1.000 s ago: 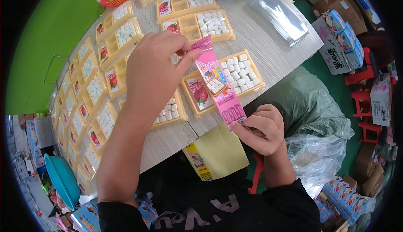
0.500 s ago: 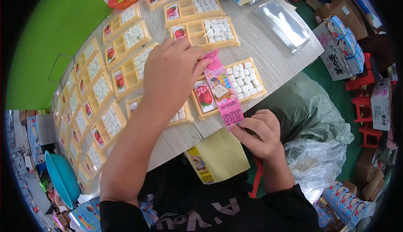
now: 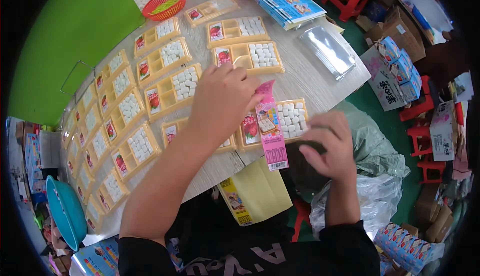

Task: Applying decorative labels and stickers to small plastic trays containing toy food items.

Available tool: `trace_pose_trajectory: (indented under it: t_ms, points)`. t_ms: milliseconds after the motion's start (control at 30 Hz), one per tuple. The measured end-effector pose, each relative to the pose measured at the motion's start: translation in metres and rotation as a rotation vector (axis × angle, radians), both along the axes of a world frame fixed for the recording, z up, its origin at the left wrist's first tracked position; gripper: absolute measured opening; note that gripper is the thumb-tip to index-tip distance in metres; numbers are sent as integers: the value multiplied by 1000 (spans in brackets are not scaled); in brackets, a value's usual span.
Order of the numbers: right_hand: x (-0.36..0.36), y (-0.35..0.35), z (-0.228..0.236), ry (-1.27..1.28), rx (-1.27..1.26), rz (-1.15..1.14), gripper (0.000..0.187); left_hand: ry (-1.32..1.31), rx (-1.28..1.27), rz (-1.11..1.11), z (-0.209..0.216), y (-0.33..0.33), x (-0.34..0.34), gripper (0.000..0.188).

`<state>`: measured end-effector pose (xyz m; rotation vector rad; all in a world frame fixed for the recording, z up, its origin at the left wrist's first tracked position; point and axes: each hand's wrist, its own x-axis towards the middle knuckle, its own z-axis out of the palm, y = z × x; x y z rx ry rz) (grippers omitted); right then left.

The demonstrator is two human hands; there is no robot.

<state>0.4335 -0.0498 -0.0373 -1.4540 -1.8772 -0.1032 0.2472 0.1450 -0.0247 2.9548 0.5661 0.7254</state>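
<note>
A pink printed card (image 3: 271,131) lies lengthwise across the middle of a cream plastic tray (image 3: 243,146), its top edge bent up and its lower end jutting past the tray's near side. My left hand (image 3: 225,96) pinches the card near its upper end, the thumb at its left edge. To the right of the card are white marshmallow-like pieces (image 3: 291,118), and to its left a packet with a strawberry picture (image 3: 251,129). My right hand (image 3: 332,143) is off the card, fingers apart and holding nothing, beside the tray's right end.
Several similar filled trays (image 3: 185,83) cover the table's left and middle. Farther back stand a red basket (image 3: 165,4) and a stack of blue printed sheets (image 3: 287,1). Clear plastic covers (image 3: 330,51) lie at the right edge. A folded yellow card (image 3: 260,188) is below the table edge.
My right hand has let go of the card's lower end and moved right, its fingers opening. My left hand still holds the upper end. The whole view has shifted slightly.
</note>
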Motion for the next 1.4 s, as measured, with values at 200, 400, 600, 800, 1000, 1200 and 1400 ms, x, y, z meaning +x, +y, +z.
trace_pose_trajectory:
  t_ms: [200,400,600,800,1000,1200,1400]
  points:
    - [9,19,16,-36,-355,32,52,78,10,-38,0,-8,0,22]
    - [-2,13,15,-90,-368,12,49,116,66,-27,2,-14,-1,25]
    - [-5,11,3,-36,-274,-56,49,84,92,0,17,-21,-8,35]
    - [-6,0,2,81,-175,-166,48,-31,-5,-26,38,-33,-30,42]
    - [-18,-33,28,42,-135,-313,50,-145,-237,-15,55,-69,-67,45]
    - [-81,-78,57,-65,-179,-158,52,-324,-1394,-100,43,-127,-120,68]
    - [-137,-99,43,-58,-299,-73,54,-441,-1606,-26,0,-174,-155,80]
